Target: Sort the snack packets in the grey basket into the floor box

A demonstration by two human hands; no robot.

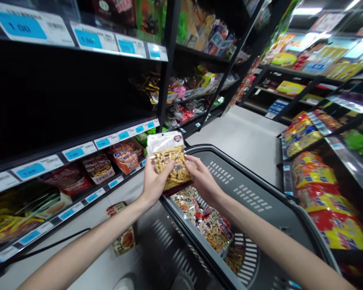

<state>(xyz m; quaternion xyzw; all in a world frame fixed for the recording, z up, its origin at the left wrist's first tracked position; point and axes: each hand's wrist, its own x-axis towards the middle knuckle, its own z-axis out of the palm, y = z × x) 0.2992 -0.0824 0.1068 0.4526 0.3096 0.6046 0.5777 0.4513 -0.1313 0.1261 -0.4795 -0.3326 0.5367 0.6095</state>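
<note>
A clear-fronted snack bag [166, 150] with a white top and brown stick-like pieces is held upright over the near left rim of a grey shopping basket [254, 183]. My left hand [155, 183] grips its left side, thumb across the front. At the bag's right edge, my right hand [204, 179] is closed on it, its fingertips partly hidden by the bag. Below my hands, several packed snack bags [213, 231] lie inside the basket along its left wall. Whether more than one bag is in my hands I cannot tell.
On the left is a black shelf with price labels [74, 153]; its lower level holds snack boxes [125, 157]. A patterned carton [124, 239] sits on the floor beside the basket. Red and yellow bags [329, 205] fill a rack at right. A pale aisle floor [245, 125] runs ahead.
</note>
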